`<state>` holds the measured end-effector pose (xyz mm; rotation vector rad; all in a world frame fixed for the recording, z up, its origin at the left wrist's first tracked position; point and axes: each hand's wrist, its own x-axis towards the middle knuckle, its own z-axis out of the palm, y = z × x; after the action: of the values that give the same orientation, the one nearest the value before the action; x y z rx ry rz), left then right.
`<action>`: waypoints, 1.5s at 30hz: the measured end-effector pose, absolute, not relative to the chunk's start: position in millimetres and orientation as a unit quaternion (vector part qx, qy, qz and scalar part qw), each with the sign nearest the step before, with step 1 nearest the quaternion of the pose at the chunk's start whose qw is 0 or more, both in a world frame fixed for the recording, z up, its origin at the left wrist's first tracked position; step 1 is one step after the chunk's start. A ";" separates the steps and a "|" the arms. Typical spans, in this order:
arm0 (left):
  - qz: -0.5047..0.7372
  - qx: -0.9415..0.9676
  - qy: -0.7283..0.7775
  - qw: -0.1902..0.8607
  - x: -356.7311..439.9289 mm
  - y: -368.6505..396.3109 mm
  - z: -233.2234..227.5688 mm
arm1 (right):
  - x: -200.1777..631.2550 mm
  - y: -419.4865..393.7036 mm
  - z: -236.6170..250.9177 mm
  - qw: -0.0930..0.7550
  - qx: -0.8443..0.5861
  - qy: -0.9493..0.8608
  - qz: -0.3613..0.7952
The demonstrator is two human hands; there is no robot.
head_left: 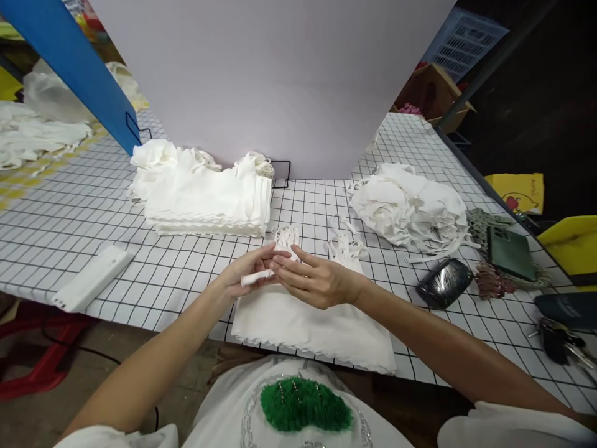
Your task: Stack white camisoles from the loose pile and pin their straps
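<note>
A white sleeveless garment (pixel 312 323) with thin ruffled straps (pixel 347 244) lies flat on the table's front edge, its scalloped hem toward me. Just above it, my left hand (pixel 252 274) is closed, with a small white tube-like piece (pixel 257 278) across its fingers. My right hand (pixel 319 281) meets it from the right, fingertips pressed together against the left fingers. Ruffled white fabric (pixel 286 236) shows right behind the fingertips. What the right fingers pinch is hidden.
A neat stack of white garments (pixel 209 202) stands back left, a loose white pile (pixel 410 205) back right. A white power-bank-like box (pixel 93 278) lies left. On the right are a black wrapped object (pixel 444 283), a phone (pixel 510 252) and keys (pixel 566 345). A pale panel (pixel 280 87) rises behind.
</note>
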<state>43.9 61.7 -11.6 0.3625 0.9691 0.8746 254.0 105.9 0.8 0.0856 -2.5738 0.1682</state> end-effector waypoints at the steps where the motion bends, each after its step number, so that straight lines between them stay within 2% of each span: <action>1: 0.416 0.166 0.452 0.771 46.4 58.1 -14.8 | 258.8 97.4 -3.8 0.297 0.022 -0.952 0.076; 4: 0.433 0.162 0.435 0.773 53.1 47.1 -17.9 | 266.5 80.6 -15.9 0.381 -0.126 -0.903 0.152; 6: 0.441 0.158 0.422 0.776 56.6 40.6 -16.0 | 264.8 73.8 -21.1 0.407 -0.249 -0.847 0.235; 10: 0.475 0.168 0.448 0.739 60.6 30.1 -13.7 | 252.8 64.2 -24.4 0.370 -0.388 -0.720 0.441; 12: 0.486 0.165 0.457 0.727 61.7 26.3 -15.2 | 248.5 59.6 -24.2 0.357 -0.414 -0.674 0.497; 18: 0.459 0.171 0.468 0.735 68.3 10.8 -17.8 | 248.5 48.3 -24.0 0.339 -0.410 -0.632 0.564; 25: 0.387 0.321 0.451 0.737 70.4 -3.4 -4.5 | 235.2 64.8 -18.0 0.179 -0.439 -0.525 0.707; 26: 0.392 0.331 0.460 0.725 69.0 -1.9 -3.0 | 233.4 66.7 -16.5 0.191 -0.440 -0.514 0.711; 30: 0.461 0.354 0.498 0.643 61.6 8.6 -0.4 | 230.8 66.3 -11.8 0.335 -0.402 -0.516 0.678; 32: 0.471 0.359 0.485 0.644 59.1 14.0 -0.1 | 229.2 65.0 -11.9 0.345 -0.366 -0.527 0.685; 36: 0.443 0.355 0.462 0.682 56.8 25.2 -0.3 | 224.4 69.5 -15.6 0.250 -0.292 -0.562 0.733; 41: 0.449 0.355 0.452 0.684 49.1 49.9 -2.6 | 232.5 75.3 -10.8 0.138 -0.252 -0.640 0.713; 43: 0.449 0.348 0.452 0.688 43.9 62.1 -4.4 | 237.7 75.3 -6.5 0.117 -0.258 -0.627 0.726; 45: 0.427 0.346 0.469 0.691 38.3 71.5 -6.6 | 240.9 76.8 -3.6 0.132 -0.276 -0.581 0.754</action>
<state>38.3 71.5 -6.6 0.7739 1.0476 0.9551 240.9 76.8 -3.6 -0.8011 -1.6860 2.1890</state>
